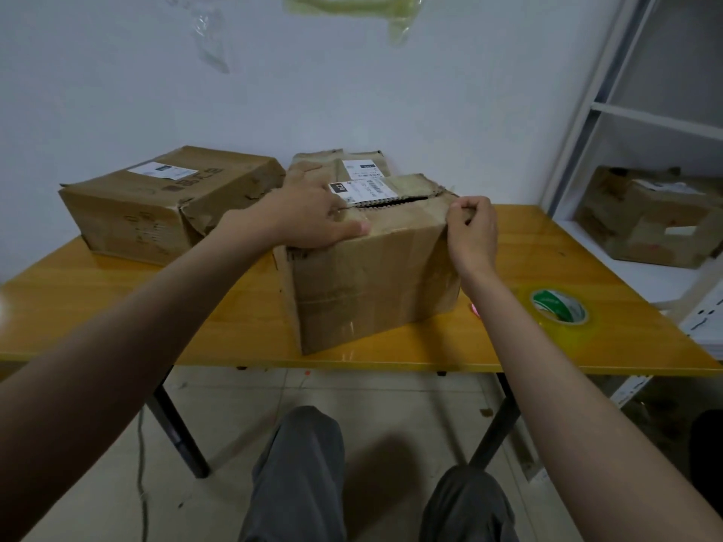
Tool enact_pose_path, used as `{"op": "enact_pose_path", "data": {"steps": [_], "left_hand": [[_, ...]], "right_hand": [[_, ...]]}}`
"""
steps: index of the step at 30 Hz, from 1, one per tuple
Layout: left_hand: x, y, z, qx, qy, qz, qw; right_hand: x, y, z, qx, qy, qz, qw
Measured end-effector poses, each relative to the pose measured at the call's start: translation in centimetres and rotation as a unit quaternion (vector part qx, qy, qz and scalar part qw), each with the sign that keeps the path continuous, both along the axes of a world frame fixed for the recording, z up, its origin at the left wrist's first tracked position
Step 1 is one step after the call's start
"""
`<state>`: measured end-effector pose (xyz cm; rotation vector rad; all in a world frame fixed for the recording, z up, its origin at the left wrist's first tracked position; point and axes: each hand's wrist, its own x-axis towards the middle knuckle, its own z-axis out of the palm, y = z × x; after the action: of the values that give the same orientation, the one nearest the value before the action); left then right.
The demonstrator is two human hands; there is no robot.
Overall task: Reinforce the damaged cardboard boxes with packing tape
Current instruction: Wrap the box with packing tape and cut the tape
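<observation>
Your hands sit on the near box [371, 264], which blocks the table's [117, 307] middle. A second box [168, 201] walls off the back left; a third [344, 166] stands just behind. The tape roll [561, 311] (near right) interrupts bare tabletop there. The front left lies open.

- My left hand [313, 213] covers the near left part of the front box [371, 275] top, so I cannot see the flap seam under it.
- My right hand [471, 228] pinches at the box's right top corner; whatever it holds is too thin to make out.
- The rear box [352, 164] is mostly hidden behind the front one.
- Label print on every box is too small to read.
- The shelf [626, 111] and its box [649, 217] are cut off by the right edge.
- Film strips [352, 5] on the wall run past the top edge.
</observation>
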<state>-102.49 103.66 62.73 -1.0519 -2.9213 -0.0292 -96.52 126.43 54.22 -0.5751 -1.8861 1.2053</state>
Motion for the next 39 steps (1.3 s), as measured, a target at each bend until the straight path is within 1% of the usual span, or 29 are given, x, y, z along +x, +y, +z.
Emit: {"op": "enact_pose_path", "data": {"steps": [2,3,5,7,9,11,13,15,16,19,21,23,25,27,28,30,32,34,36,37,39], "left_hand": [[0.2,1.4,-0.6,-0.048,-0.006,0.018,0.999],[0.4,2.3,-0.9,-0.061,-0.013,0.025,0.998],[0.7,4.3,-1.4,-0.069,0.007,0.021,0.997],[1.0,6.3,-2.1,-0.041,0.026,0.008,0.999],[1.2,7.5,-2.7,0.006,0.015,-0.003,1.0],[1.2,7.7,-3.2,0.029,0.015,-0.01,0.999],[1.0,7.5,-3.4,0.032,0.019,-0.017,0.999],[1.0,7.4,-3.4,0.029,0.025,-0.019,0.999],[1.0,7.4,-3.5,0.029,0.027,-0.019,0.999],[1.1,7.5,-3.5,0.029,0.032,-0.018,0.999],[1.2,7.5,-3.6,0.032,0.035,-0.019,0.999],[1.2,7.5,-3.7,0.032,0.038,-0.018,0.999],[1.3,7.5,-3.6,0.032,0.034,-0.019,0.999],[1.3,7.5,-3.6,0.036,0.03,-0.019,0.999],[1.4,7.5,-3.5,0.038,0.03,-0.019,0.999],[1.5,7.4,-3.5,0.043,0.031,-0.019,0.998],[1.6,7.4,-3.5,0.052,0.023,-0.023,0.998],[1.6,7.3,-3.2,0.063,0.006,-0.03,0.998],[1.3,7.1,-2.7,0.077,-0.027,-0.034,0.996],[1.2,7.0,-2.5,0.082,-0.044,-0.036,0.995],[0.8,6.2,-1.9,0.076,-0.055,-0.048,0.994]], "right_hand": [[0.2,-0.6,0.0,0.003,-0.004,-0.006,1.0],[0.4,-1.1,0.0,0.009,-0.006,-0.007,1.0],[1.0,-1.9,-0.1,0.022,0.001,0.013,1.0],[2.0,-2.0,-0.3,0.018,0.023,0.041,0.999],[3.0,-0.8,-0.9,0.02,0.015,0.033,0.999],[4.0,1.6,-2.0,0.041,-0.036,-0.013,0.998],[5.2,4.6,-3.3,0.073,-0.141,-0.082,0.984],[6.9,7.3,-4.7,0.087,-0.258,-0.137,0.952],[7.7,8.4,-5.2,0.09,-0.305,-0.148,0.936],[9.4,10.4,-6.8,0.09,-0.413,-0.143,0.895],[9.9,10.9,-7.4,0.1,-0.438,-0.139,0.882],[9.9,11.0,-7.5,0.136,-0.449,-0.132,0.873],[9.9,10.6,-7.2,0.169,-0.488,-0.116,0.849],[9.9,10.0,-7.1,0.173,-0.506,-0.108,0.838],[10.0,9.8,-7.2,0.179,-0.5,-0.111,0.84],[10.0,9.4,-7.5,0.193,-0.454,-0.13,0.86],[10.0,9.0,-7.4,0.188,-0.373,-0.157,0.895],[9.5,8.3,-6.6,0.153,-0.293,-0.163,0.929],[9.2,7.2,-5.5,0.119,-0.178,-0.132,0.968],[9.0,6.6,-4.8,0.105,-0.128,-0.104,0.981],[8.8,5.0,-3.7,0.094,-0.036,-0.046,0.994]]}}
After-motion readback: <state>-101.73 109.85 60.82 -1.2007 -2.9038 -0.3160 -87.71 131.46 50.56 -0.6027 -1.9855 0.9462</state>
